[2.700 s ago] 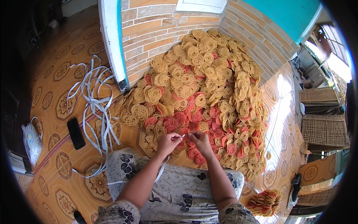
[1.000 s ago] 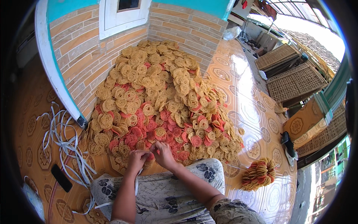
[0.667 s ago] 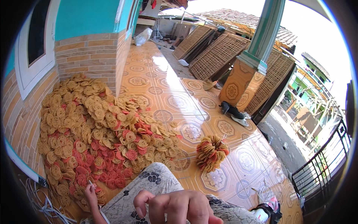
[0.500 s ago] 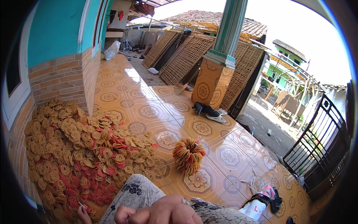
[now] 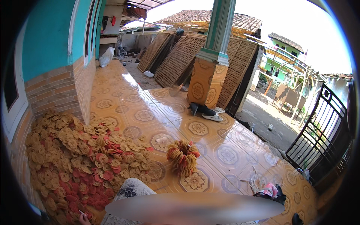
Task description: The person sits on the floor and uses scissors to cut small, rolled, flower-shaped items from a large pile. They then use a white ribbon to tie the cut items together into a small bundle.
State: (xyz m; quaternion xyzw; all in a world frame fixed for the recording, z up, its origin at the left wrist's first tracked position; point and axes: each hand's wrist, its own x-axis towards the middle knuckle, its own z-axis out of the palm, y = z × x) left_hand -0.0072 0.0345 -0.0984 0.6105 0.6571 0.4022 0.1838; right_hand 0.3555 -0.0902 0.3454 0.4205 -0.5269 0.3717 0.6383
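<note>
At the lower left edge, my left hand [image 5: 84, 220] shows only in part, its fingers closed on a thin white stick that looks like a cigarette [image 5: 81, 212]. Beside it spreads a large heap of round, lacy crackers [image 5: 71, 150], mostly tan with red ones among them. Ahead of my knee, a bunch of strung tan and red crackers [image 5: 182, 157] stands on the tiles, touched by neither hand. A smooth blurred oval covers the lower middle of the view, over my lap; my right hand cannot be made out there. My patterned trouser knee [image 5: 129, 187] shows left of the blur.
Glossy orange tiles [image 5: 195, 182] lie underfoot. A tiled pillar [image 5: 204, 80] stands ahead, with dark and white items [image 5: 206, 111] at its foot. Woven racks [image 5: 182, 58] lean behind. At right are a black gate [image 5: 318, 127], pale string [image 5: 257, 182] and a plastic bag [image 5: 269, 189].
The view has shifted slightly. The hand seen large over my lap is now lost behind a blur. My left hand sits a little lower, still with the white stick.
</note>
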